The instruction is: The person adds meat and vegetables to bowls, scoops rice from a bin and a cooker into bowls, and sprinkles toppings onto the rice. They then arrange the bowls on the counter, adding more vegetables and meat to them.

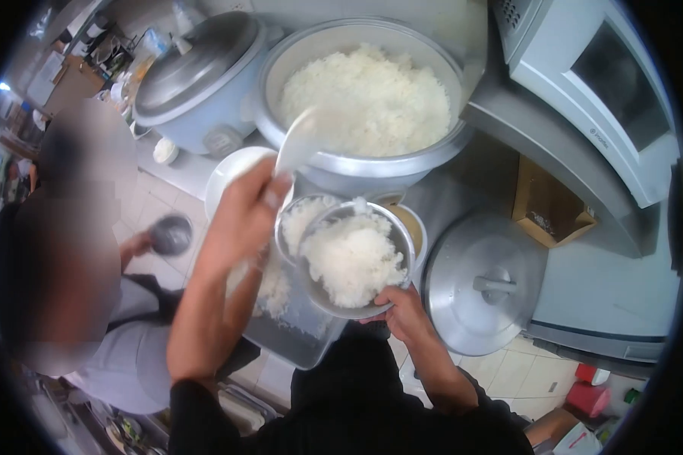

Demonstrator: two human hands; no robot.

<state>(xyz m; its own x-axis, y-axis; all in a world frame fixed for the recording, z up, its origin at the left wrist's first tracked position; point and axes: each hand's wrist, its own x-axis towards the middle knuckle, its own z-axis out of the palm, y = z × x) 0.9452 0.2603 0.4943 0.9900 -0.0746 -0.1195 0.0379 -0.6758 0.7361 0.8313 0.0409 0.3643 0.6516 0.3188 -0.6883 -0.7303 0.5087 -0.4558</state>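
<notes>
My left hand (243, 205) is closed around the handle of a white rice paddle (299, 139), slightly blurred, near the rim of a large rice pot (341, 163) full of cooked rice (372, 98). My right hand (404, 309) grips the lower edge of a metal bowl (334, 307) heaped with white rice (355, 262). Partly behind this bowl sits another metal bowl (283, 241) with rice. A white plate (224, 178) lies behind my left wrist. Below is a metal tray (303, 345) with loose rice.
A lidded rice cooker (197, 87) stands at the back left. To the right are a round metal lid (486, 284), a cardboard box (546, 205) and a white microwave (607, 83). At left, a person (129, 334) holds a dark bowl (171, 233).
</notes>
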